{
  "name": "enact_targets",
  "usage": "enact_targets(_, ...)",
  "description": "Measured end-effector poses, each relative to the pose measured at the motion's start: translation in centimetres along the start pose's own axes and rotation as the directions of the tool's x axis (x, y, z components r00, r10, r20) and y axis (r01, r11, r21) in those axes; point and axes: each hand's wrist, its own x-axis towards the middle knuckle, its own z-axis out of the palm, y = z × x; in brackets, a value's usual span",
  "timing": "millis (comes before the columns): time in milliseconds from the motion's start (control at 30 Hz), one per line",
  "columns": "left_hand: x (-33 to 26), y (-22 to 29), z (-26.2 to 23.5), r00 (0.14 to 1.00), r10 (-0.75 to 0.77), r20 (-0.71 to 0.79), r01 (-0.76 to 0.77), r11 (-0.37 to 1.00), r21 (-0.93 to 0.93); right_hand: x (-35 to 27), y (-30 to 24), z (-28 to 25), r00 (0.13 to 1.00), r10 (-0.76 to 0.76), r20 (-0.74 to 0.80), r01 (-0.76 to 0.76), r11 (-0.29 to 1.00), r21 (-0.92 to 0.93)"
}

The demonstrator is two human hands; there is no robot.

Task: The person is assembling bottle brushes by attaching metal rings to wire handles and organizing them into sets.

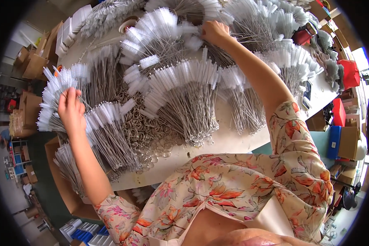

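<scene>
My left hand [71, 110] is over a fan of white-bristled wire brushes [55, 94] at the table's left side. Its fingers are loosely bent and a little apart, with nothing visible in them. At the far middle, my right hand [216, 33] is closed among more brushes; what its fingers hold is hidden. White bristles [192, 42] beside it look smeared. Between my arms lie a large bundle of brushes [186, 98], with bristles pointing away and looped wire ends toward me, and a smaller bundle [112, 131] to its left.
Loose metal rings [141, 127] are heaped between the bundles on the white table [231, 143]. More brushes [254, 24] cover the far side, near a dark red cylindrical object [304, 35]. A cardboard box [61, 180] stands below the left edge. A phone-like object [307, 90] lies at right.
</scene>
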Motion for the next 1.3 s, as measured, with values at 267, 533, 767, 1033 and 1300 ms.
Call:
enact_targets(267,-9.1,0.3,-3.6,0.994,-0.085,0.062,0.095,0.979,-0.183,1.8,2.0,-2.8,0.996,0.054,-0.076,-0.02,0.92,0.391)
enact_targets(533,-14.7,1.8,-4.8,0.969,-0.113,-0.219,0.073,0.981,-0.18,2.2,8.6,-11.5,0.901,-0.061,-0.43,0.379,0.596,0.708)
enact_targets(767,-19.3,-1.3,-7.2,0.965,-0.258,-0.039,0.236,0.928,-0.289,0.9,12.3,-4.5,0.977,-0.063,-0.204,0.063,0.998,-0.005)
enact_targets(1033,-19.8,-0.5,-3.9,0.963,-0.258,-0.082,0.216,0.915,-0.34,0.5,13.9,-7.9,0.858,0.065,-0.509,-0.04,0.997,0.061)
enact_targets(1300,-18.3,3.1,7.4,0.963,0.085,0.257,-0.071,0.995,-0.064,-10.7,-6.6,-13.1,0.919,-0.158,-0.361,0.353,-0.077,0.933)
